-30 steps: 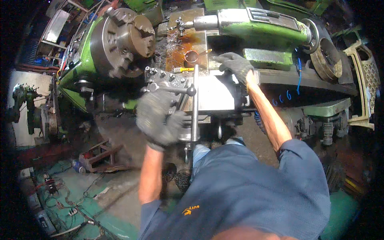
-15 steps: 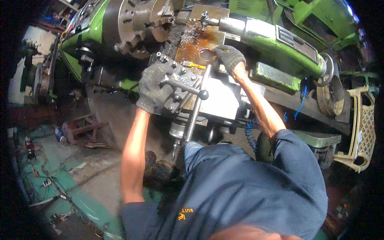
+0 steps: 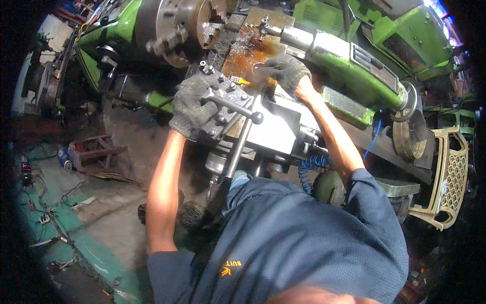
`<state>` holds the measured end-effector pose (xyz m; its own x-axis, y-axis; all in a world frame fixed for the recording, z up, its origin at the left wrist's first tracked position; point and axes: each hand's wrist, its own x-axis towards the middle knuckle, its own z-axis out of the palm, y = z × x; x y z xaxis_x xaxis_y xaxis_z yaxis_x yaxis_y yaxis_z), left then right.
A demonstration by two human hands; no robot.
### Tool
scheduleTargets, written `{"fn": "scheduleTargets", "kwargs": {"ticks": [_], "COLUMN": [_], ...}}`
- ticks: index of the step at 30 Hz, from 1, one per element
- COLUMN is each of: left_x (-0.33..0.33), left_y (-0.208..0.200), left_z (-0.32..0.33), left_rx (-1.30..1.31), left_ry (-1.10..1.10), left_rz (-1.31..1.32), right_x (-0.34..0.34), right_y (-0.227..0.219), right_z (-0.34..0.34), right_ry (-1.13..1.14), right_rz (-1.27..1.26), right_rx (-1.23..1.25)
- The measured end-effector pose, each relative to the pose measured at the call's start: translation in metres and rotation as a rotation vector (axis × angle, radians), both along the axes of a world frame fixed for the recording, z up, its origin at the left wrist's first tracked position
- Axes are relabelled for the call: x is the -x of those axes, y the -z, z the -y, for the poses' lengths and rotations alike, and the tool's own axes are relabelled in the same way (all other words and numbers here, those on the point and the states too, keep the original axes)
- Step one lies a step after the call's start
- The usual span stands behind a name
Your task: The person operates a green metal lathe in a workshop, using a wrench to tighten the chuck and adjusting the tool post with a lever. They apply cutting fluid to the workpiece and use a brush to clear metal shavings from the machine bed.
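Tool post [image 3: 223, 104] is sitting on top of the lathe carriage, right in front of the person, and the left hand [image 3: 190, 104], in a grey knit glove, is wrapping closed around its near-left side. Its clamping lever [image 3: 230, 106], a dark bar with a ball end, is sticking out toward the person just beside that hand. This block is looking heavy, rigid steel, studded with bolt heads and probably oily, so the lever or the flat flanks seem the safest places to grip, well clear of any cutting edge.

Reaching further in, the gloved right hand [image 3: 283, 71] is curling over something small on the rusty, orange-stained slide [image 3: 248, 48]; whether it is actually pinching a part, I cannot tell.

Beyond, the big chuck [image 3: 177, 25] is looming at upper left with its jaws standing out, close to the post. The green tailstock [image 3: 344, 55] is crowding the right side, and a long steel handle [image 3: 238, 149] is running down toward the person's blue shirt. A cream plastic chair [image 3: 445, 177] is standing at far right.
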<state>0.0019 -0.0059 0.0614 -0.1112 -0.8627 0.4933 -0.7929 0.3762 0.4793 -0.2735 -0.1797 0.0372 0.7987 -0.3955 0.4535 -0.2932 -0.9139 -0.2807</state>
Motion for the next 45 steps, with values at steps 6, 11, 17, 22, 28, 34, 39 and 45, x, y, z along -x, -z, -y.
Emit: {"fn": "scheduleTargets", "kwargs": {"ticks": [6,11,17,22,28,34,39,45], "left_x": [0.001,0.0,0.002,0.003,0.001,-0.002,-0.004,-0.003], "left_y": [0.003,0.001,0.0,-0.002,0.001,0.002,0.003,0.005], "left_z": [-0.001,-0.001,-0.002,0.0,0.001,-0.001,-0.002,0.001], "left_rx": [0.004,0.007,0.001,-0.004,0.041,0.035,0.012,0.001], "left_ry": [-0.017,-0.006,-0.019,-0.011,-0.006,-0.011,-0.031,-0.033], "left_rz": [-0.013,0.0,-0.006,-0.03,-0.002,-0.015,0.038,0.0], "right_x": [0.009,0.015,0.022,0.034,0.048,0.042,-0.015,-0.048], "right_y": [-0.006,-0.021,-0.015,0.023,0.03,0.011,-0.008,0.027], "right_z": [-0.002,-0.007,-0.014,0.009,0.014,0.026,0.058,0.123], "right_ry": [0.135,0.102,0.347,0.526,0.716,0.708,0.617,0.661], "right_rz": [-0.07,-0.059,0.343,0.092,0.004,-0.005,0.215,0.33], "right_rx": [0.024,0.015,-0.615,-0.241,-0.001,0.109,-0.034,0.082]}}
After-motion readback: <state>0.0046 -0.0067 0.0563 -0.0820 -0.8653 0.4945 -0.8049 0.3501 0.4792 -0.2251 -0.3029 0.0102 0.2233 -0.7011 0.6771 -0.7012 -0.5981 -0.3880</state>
